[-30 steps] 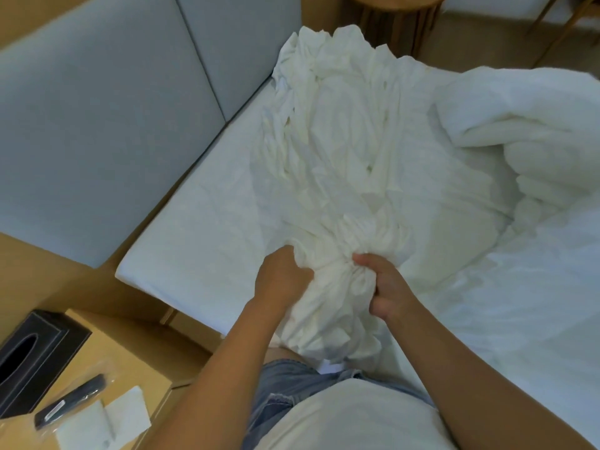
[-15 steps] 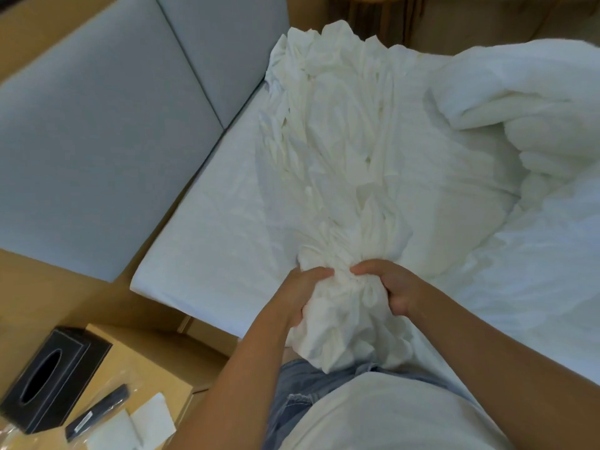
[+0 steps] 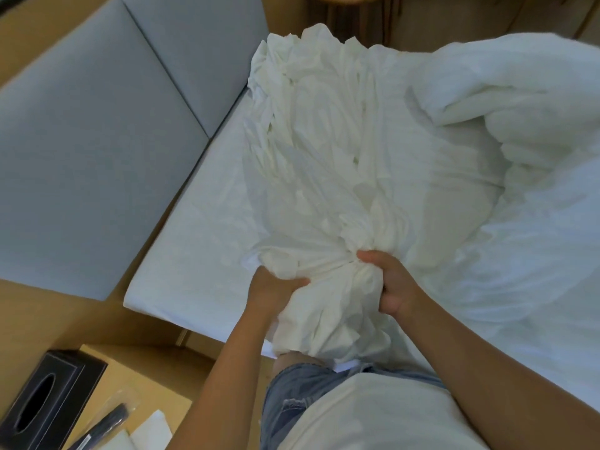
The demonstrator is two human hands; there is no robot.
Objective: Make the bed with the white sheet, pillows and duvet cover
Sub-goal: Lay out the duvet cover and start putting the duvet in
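Left: tissue box (image 3: 42, 397) on bedside table (image 3: 156, 378), aside. Centre: left hand (image 3: 272, 293) and right hand (image 3: 393, 287), each grip clenched on bunched white sheet (image 3: 324, 196), gathered for spreading over mattress (image 3: 194, 248). Right: duvet (image 3: 519, 102) heaped clear.

Left of the left hand (image 3: 276, 293) lies a flat, bare stretch of mattress (image 3: 201, 228), bounded farther left by the grey padded headboard (image 3: 97, 141). Beyond the right hand (image 3: 389, 284), the heaped duvet (image 3: 519, 102) blocks the way.
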